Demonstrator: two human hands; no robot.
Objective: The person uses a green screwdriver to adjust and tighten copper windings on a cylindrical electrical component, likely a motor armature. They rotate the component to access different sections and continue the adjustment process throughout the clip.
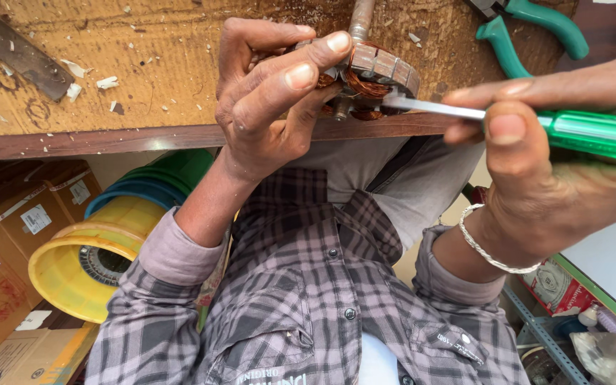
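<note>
Scuffed brown worktop (144, 78) up top, littered with chips, green pliers (529, 25) lying near its far right corner and a metal scrap (26, 60) at the far left. Left hand (265, 100) is curled tight round the armature (372, 75) at the near edge, fingers clamped over its copper windings, shaft pointing away across the worktop. Right hand (543, 157) is closed on the green screwdriver (536, 125), thumb pressed along the handle, blade tip touching the armature's side; stacked buckets (108, 242) and boxes (8, 249) sit below on the floor.
</note>
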